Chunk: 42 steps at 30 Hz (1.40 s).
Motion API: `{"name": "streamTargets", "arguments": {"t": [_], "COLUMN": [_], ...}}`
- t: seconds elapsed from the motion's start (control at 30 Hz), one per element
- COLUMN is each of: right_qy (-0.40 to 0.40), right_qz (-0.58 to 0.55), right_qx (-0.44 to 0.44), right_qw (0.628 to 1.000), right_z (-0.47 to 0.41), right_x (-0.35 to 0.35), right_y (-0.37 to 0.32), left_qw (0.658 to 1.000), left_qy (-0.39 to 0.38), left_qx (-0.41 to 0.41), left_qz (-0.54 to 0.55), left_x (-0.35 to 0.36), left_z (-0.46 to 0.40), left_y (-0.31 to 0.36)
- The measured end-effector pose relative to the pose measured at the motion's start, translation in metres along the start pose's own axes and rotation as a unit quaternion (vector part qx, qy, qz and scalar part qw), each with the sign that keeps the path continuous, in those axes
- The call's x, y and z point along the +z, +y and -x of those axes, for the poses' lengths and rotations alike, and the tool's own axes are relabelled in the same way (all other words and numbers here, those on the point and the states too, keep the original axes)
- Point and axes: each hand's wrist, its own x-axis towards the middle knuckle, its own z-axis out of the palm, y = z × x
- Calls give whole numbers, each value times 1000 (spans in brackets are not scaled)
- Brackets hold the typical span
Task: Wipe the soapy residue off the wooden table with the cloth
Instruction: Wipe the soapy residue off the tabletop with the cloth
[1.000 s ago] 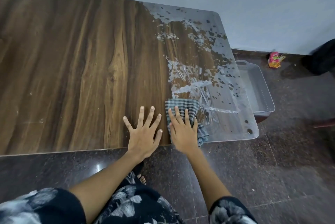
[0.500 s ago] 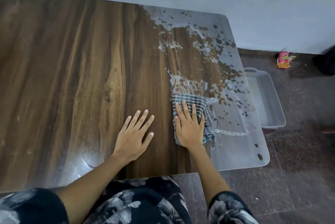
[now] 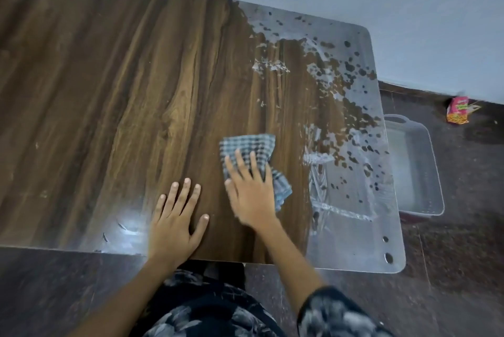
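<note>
The wooden bench fills most of the view, its right end filmed with soapy residue in streaks and blotches. Both hands lie flat near the near edge: the left hand rests palm down on bare wood, fingers spread; the right hand, blurred, presses open-fingered on the checked cloth, just left of the residue. Beyond the right edge, a clear plastic tub sits on the dark floor, a small pink packet farther off by the wall.
</note>
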Motion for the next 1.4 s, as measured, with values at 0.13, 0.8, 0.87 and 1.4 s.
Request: {"name": "streamTargets", "arguments": {"t": [0.13, 0.8, 0.87, 1.4], "right_qy": [11, -3, -5, -17], "right_qz": [10, 59, 54, 32], "right_qx": [-40, -159, -153, 23], "right_qw": [999, 986, 987, 999], "right_z": [70, 98, 106, 108], "right_x": [15, 18, 18, 13], "right_y": [10, 31, 34, -15], "left_qw": [999, 999, 999, 996], "left_qy": [15, 28, 28, -22], "left_qx": [-41, -35, -16, 81], "left_qz": [-10, -25, -23, 1], "left_x": [8, 35, 36, 19], "left_z": [10, 53, 57, 62], "left_y": [10, 72, 75, 59]}}
